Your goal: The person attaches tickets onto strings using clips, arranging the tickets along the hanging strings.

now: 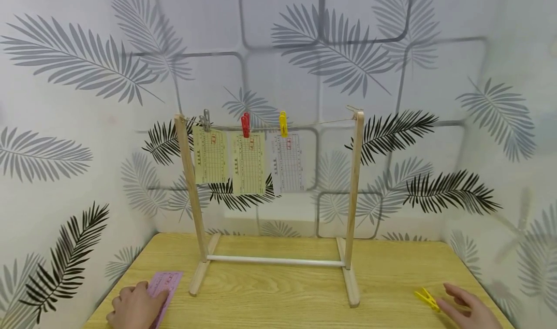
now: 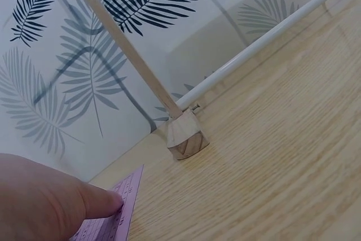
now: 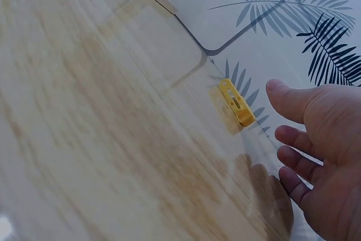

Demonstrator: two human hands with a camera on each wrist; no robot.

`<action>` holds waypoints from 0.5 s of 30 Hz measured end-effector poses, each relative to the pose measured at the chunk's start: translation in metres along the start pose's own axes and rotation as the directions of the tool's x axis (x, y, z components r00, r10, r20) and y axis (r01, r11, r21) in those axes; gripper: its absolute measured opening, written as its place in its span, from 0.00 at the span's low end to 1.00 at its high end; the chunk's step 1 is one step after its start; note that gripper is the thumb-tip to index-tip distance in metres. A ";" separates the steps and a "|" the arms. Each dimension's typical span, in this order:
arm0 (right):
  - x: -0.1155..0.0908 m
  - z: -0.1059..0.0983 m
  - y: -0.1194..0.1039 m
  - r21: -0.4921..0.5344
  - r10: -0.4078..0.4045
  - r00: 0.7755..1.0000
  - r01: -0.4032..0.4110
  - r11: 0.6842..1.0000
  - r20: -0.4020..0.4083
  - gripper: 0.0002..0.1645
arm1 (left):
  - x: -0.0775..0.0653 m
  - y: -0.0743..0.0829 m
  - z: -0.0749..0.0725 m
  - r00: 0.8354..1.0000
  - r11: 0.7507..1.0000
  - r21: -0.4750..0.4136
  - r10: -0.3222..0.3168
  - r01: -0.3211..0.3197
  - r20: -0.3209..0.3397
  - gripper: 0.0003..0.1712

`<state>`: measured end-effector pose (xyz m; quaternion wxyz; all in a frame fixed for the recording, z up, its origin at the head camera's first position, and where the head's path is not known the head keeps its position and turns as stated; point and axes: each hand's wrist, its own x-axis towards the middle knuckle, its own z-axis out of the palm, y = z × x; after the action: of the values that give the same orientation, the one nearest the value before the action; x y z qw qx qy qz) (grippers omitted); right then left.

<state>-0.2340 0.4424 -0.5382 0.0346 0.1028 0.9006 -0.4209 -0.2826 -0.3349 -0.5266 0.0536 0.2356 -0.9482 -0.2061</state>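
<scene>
In the head view, my left hand [image 1: 136, 306] is at the table's front left, holding a pink printed paper slip [image 1: 166, 283] that looks slightly bent. The thumb lies on the slip's printed face in the left wrist view, while the other fingers are hidden there. At the front right, my right hand [image 1: 470, 309] reaches beside a yellow clothespin [image 1: 427, 298] on the table. Seen from the right wrist, a gap separates the spread thumb and loosely bent fingers from the clothespin [image 3: 237, 103]; nothing is in that hand.
A wooden stand [image 1: 354, 193] with a white crossbar [image 1: 274, 261] and a string on top stands mid-table. Grey [image 1: 205, 119], red [image 1: 245, 125] and yellow [image 1: 284, 124] clothespins hold two yellowish slips [image 1: 249, 167] and a white slip [image 1: 288, 167]. A leaf-patterned wall is behind.
</scene>
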 end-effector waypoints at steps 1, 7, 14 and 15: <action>0.001 0.000 0.001 -0.003 0.002 1.000 -0.002 1.000 0.003 0.58 | 0.001 -0.001 0.001 1.000 1.000 0.001 0.000 0.000 0.002 0.50; 0.005 0.000 0.006 -0.039 0.026 0.999 -0.025 0.999 0.030 0.60 | 0.005 -0.004 0.003 1.000 1.000 0.003 -0.003 0.003 0.016 0.50; 0.009 -0.002 0.013 -0.066 0.002 0.998 0.002 0.998 0.062 0.59 | 0.007 -0.005 0.003 0.999 1.000 -0.004 -0.004 0.004 0.035 0.56; 0.010 -0.002 0.014 -0.069 -0.002 0.998 0.007 0.998 0.067 0.59 | 0.007 -0.005 0.003 0.999 1.000 -0.005 -0.004 0.004 0.033 0.56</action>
<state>-0.2404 0.4540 -0.5487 0.0674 0.0852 0.9132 -0.3927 -0.2876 -0.3411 -0.5314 0.0384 0.2338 -0.9480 -0.2124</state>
